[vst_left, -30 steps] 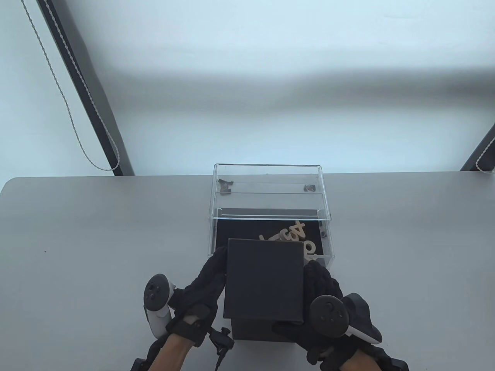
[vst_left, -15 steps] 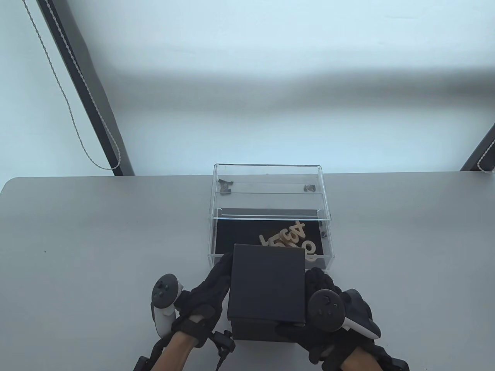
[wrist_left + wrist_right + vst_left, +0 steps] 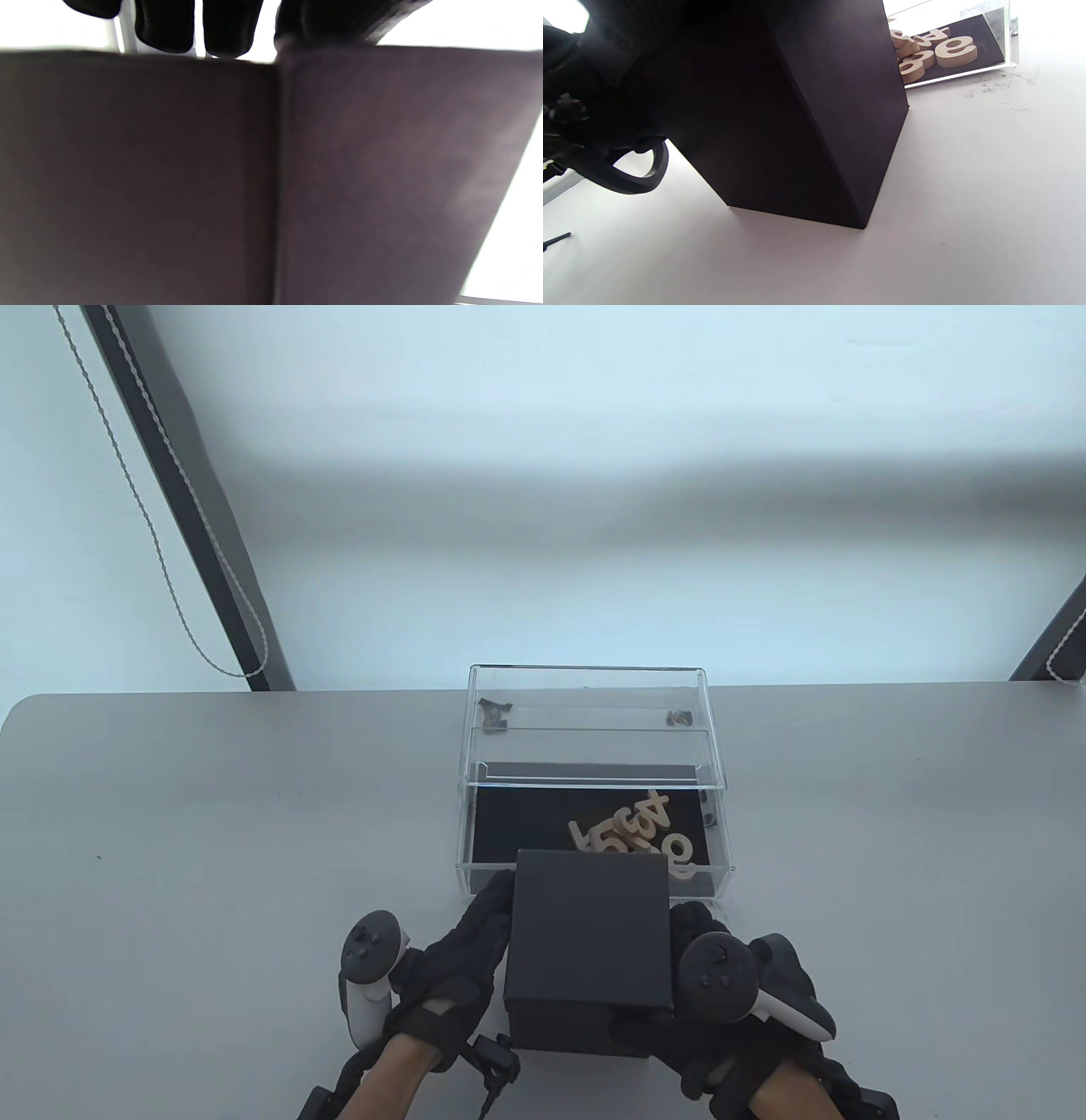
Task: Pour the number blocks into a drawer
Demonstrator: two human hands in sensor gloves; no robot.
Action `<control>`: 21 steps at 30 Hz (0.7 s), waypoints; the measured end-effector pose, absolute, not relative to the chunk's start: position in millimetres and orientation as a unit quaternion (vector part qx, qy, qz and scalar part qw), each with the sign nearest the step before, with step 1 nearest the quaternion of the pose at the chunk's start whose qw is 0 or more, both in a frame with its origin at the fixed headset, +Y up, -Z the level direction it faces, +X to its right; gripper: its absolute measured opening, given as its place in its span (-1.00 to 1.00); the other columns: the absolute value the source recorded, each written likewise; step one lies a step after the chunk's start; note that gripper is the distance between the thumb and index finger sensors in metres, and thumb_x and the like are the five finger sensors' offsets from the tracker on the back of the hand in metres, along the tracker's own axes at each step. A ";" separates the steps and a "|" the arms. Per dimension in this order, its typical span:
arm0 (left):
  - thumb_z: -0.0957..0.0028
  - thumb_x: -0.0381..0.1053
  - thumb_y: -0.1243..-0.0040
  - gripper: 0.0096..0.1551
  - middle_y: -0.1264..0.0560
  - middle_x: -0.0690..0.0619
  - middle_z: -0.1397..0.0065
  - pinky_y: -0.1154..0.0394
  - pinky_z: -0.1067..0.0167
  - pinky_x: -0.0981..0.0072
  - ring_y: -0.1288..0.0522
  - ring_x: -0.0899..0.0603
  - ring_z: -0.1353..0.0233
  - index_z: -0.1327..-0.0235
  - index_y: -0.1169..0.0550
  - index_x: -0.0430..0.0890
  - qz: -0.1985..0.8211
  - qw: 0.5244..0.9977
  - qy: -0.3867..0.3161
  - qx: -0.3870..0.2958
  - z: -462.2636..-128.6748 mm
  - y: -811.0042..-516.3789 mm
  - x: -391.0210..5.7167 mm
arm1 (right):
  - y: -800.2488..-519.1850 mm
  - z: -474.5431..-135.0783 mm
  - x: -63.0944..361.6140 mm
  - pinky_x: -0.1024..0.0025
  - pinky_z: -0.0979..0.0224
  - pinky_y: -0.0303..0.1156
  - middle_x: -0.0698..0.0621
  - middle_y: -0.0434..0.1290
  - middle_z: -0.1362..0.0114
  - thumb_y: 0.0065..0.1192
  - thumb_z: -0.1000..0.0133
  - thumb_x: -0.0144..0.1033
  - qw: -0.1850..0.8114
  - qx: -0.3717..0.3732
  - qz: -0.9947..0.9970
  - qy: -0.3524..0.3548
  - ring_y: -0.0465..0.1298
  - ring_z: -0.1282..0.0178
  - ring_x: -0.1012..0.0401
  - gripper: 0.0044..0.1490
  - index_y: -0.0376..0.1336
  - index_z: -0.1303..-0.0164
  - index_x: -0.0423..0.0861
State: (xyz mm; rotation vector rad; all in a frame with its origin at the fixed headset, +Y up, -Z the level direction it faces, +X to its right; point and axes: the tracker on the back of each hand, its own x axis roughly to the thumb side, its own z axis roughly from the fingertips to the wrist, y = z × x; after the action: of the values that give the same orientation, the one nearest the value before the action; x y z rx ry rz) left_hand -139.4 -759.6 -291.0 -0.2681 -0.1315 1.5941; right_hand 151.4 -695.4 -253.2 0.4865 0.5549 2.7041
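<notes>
A black box (image 3: 590, 937) stands on the grey table (image 3: 212, 831) just in front of a clear acrylic drawer (image 3: 471, 831) with a black floor. Several wooden number blocks (image 3: 632, 831) lie in the drawer's right part; they also show in the right wrist view (image 3: 931, 51). My left hand (image 3: 462, 954) grips the box's left side and my right hand (image 3: 704, 976) grips its right side. The box fills the left wrist view (image 3: 271, 178), with my fingertips (image 3: 225, 29) over its top edge. In the right wrist view the box (image 3: 797, 118) rests on the table.
The drawer sticks out of a clear acrylic case (image 3: 585, 729) at the table's back middle. Grey table surface lies to the left and right (image 3: 891, 831). A window frame and a cord (image 3: 170, 517) stand behind the table.
Both hands have drawn the black box back toward me and down, away from over the drawer, so more of the number blocks show.
</notes>
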 end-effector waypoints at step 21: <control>-0.13 0.20 0.14 -0.29 -0.05 -0.14 -0.77 0.02 -0.47 -0.49 -0.07 -0.45 -0.65 -0.60 -0.12 0.18 0.697 0.703 -0.043 -0.132 -288.5 -766.7 -137.5 | -714.6 -261.2 153.1 -0.40 -0.56 -0.16 -0.47 -0.45 -0.59 0.10 0.06 0.51 0.200 0.171 0.935 0.238 -0.19 -0.61 -0.41 0.59 -0.60 -0.35 -0.41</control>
State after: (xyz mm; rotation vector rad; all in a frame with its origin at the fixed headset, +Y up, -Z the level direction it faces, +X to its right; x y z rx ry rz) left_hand -137.5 -766.7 -288.5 -0.2934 -0.0960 1.5512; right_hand 153.1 -714.6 -261.2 0.4788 0.6663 2.6140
